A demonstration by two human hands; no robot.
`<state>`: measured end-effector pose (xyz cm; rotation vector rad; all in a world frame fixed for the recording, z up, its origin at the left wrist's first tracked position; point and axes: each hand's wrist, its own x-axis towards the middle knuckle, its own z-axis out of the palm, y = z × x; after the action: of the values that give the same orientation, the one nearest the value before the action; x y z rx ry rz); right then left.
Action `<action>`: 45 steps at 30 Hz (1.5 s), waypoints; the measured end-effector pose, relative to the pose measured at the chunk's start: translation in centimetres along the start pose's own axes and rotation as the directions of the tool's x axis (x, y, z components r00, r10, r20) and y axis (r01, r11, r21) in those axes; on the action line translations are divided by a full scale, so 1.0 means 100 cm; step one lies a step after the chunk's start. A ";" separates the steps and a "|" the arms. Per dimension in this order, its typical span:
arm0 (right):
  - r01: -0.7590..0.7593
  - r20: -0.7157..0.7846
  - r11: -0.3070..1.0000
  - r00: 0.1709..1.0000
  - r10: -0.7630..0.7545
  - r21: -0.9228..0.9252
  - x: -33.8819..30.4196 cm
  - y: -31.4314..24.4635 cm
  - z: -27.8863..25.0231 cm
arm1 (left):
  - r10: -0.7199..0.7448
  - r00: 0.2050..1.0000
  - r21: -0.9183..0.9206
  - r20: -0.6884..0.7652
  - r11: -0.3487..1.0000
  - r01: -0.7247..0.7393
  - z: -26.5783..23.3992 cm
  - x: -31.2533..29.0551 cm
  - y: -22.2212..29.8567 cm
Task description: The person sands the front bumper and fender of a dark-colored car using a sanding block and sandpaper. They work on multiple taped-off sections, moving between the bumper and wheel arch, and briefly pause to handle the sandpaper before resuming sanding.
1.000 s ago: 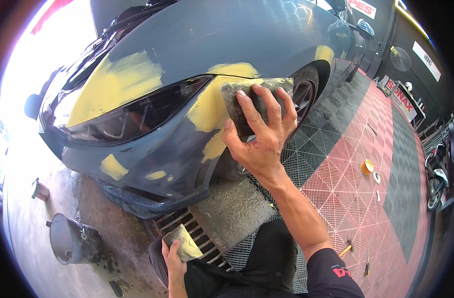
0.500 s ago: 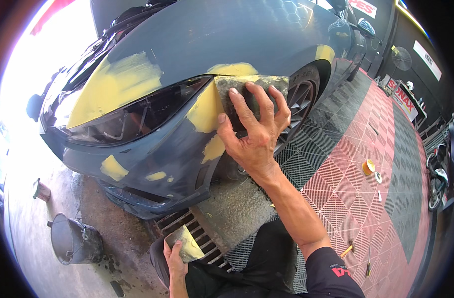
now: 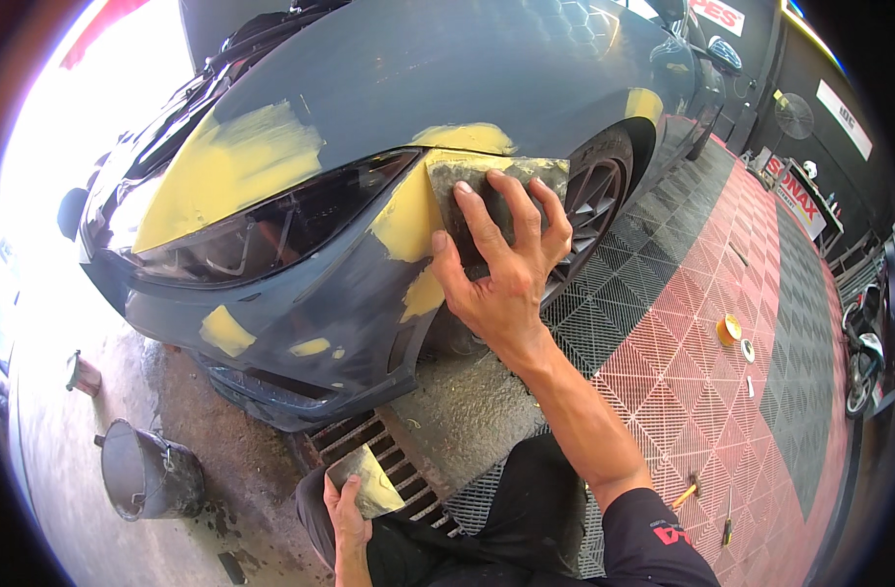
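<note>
Blue-grey sweeps across the car (image 3: 389, 73), and look at those bold yellow patches (image 3: 242, 161), streaky at the edges! Smoky black fills the headlight (image 3: 315, 203). The upper plate (image 3: 444, 174) goes blotchy black and grey; the lower plate (image 3: 377, 489) is grey, smeared pale yellow. Over right, floor tiles (image 3: 677, 342) run charcoal beside faded red, ribbed in triangles. Black sleeve (image 3: 628, 519), red print! Orange-yellow roll (image 3: 729, 330)!

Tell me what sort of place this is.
Likely a car bodywork shop: the grey car bears smeared yellow patches that look like filler, the right hand holds a dark flat plate at the front corner, and a bucket stands nearby.
</note>
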<state>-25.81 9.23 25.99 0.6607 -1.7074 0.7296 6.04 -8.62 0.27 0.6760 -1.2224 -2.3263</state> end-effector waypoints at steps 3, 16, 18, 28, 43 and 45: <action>-0.014 0.038 1.000 0.999 0.015 -0.022 0.001 -0.008 -0.012 | 0.002 1.000 -0.008 0.001 1.000 -0.002 0.004 0.000 0.002; -0.194 0.072 0.980 0.979 0.190 0.046 0.004 -0.013 -0.016 | 0.012 1.000 0.001 0.012 1.000 -0.012 -0.001 0.005 -0.008; -0.194 0.074 0.980 0.979 0.191 0.038 0.005 -0.017 -0.016 | 0.010 1.000 0.001 0.012 1.000 -0.010 0.001 0.004 -0.006; -0.132 0.056 0.990 0.990 0.130 0.042 0.009 -0.026 -0.028 | -0.006 1.000 -0.038 0.031 0.999 0.007 0.003 0.004 -0.002; 0.224 0.687 0.902 0.588 -0.427 0.369 -0.092 -0.001 -0.160 | -0.165 0.944 -0.456 0.286 0.843 0.285 0.176 0.018 0.100; 0.302 0.803 0.934 0.499 -0.326 0.191 -0.078 0.013 -0.164 | -0.094 0.967 -0.515 0.237 0.832 0.207 0.155 0.017 0.098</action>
<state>-14.74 22.95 21.53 1.4690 -2.3232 0.1279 -3.13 -4.85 15.86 0.3501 -0.5364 -2.7484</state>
